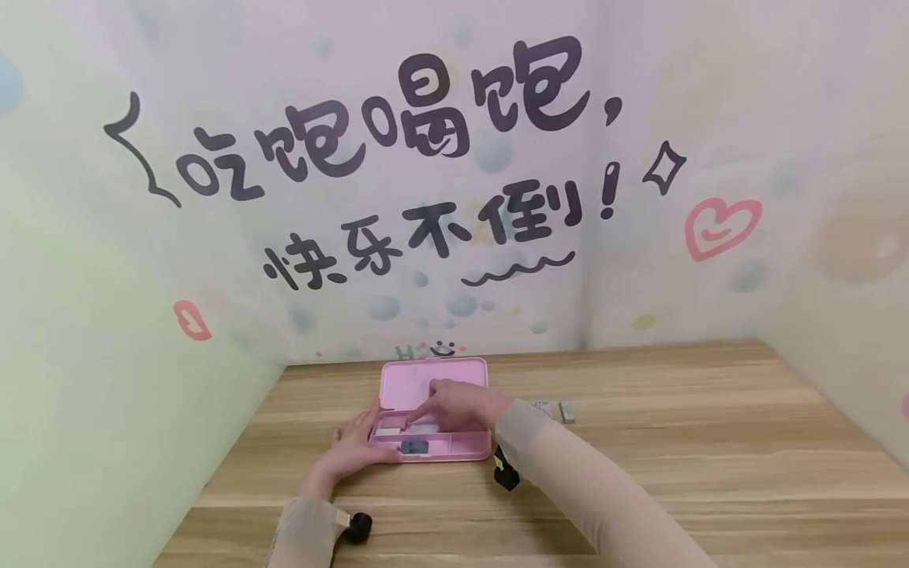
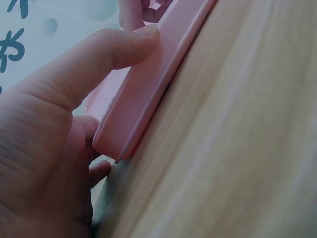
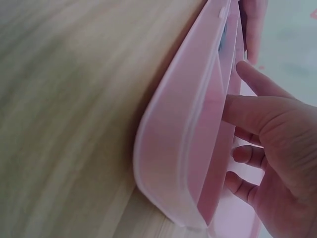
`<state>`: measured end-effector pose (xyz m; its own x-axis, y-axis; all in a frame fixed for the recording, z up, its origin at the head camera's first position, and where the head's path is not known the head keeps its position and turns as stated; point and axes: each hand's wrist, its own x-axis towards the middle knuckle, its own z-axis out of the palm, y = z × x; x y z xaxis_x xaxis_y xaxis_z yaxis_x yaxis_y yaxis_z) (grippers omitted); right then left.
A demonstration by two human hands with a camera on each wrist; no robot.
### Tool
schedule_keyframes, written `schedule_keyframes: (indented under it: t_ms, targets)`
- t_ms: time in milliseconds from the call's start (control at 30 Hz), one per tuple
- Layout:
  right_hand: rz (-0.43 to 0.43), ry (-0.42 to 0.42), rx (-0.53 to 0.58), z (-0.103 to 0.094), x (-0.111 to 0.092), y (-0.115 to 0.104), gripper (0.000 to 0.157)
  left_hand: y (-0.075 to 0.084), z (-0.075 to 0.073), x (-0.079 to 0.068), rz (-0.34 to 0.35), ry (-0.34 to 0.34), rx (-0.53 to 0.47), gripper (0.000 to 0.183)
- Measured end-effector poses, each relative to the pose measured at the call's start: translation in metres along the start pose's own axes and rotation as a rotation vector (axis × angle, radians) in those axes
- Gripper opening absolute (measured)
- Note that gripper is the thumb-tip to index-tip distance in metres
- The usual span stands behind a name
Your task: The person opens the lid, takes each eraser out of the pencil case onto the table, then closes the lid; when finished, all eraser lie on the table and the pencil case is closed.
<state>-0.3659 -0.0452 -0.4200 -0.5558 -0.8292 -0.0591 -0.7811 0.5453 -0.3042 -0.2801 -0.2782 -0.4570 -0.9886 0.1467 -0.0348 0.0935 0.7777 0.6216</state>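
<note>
A pink pencil case (image 1: 470, 446) lies on the table with its lid (image 1: 405, 383) raised at the back. My left hand (image 1: 351, 451) grips its left end, thumb over the front rim and fingers round the far side. My right hand (image 1: 460, 404) reaches into the rear compartment, index finger stretched toward a small pink block (image 1: 394, 422). Beside that block lies a white block (image 1: 387, 432). A dark block (image 1: 414, 447) sits in the front compartment, left of a divider. In the right wrist view, the right thumb and fingers (image 3: 247, 111) are slightly bent over the case, with nothing visible between them.
On the wooden table (image 1: 660, 450), right of the case, lie a small grey block (image 1: 566, 412) and a printed piece (image 1: 543, 408) partly hidden by the right sleeve. A printed wall sheet (image 1: 426, 315) rises behind the table's back edge.
</note>
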Motion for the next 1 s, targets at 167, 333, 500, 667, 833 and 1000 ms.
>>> schedule_keyframes:
  t_ms: [167, 333, 500, 667, 833, 1000]
  targets:
    - [0.014, -0.018, -0.009, -0.0015, -0.0005, -0.0024, 0.051, 0.0013, 0.0003, 0.0003, -0.002, -0.005, -0.004, 0.117]
    - [0.028, -0.03, 0.003, -0.0031, -0.0014, -0.0051, 0.051, 0.0011, 0.0002, 0.0005, -0.005, -0.003, -0.008, 0.117]
    - [0.022, -0.031, -0.011, -0.0026, -0.0001, -0.0042, 0.049, 0.0002, 0.0004, 0.0008, -0.005, 0.0, -0.012, 0.117]
    - [0.015, -0.038, -0.03, -0.0021, 0.0013, -0.0033, 0.048, -0.0005, 0.0014, 0.0007, -0.008, 0.001, -0.015, 0.118]
    - [0.012, -0.039, -0.058, -0.0035, 0.001, -0.0035, 0.046, -0.0016, 0.0023, 0.0014, -0.01, 0.002, -0.012, 0.119]
    - [0.02, -0.012, -0.103, -0.005, -0.0001, -0.0034, 0.05, -0.0025, 0.0014, 0.0008, -0.011, 0.005, -0.013, 0.117]
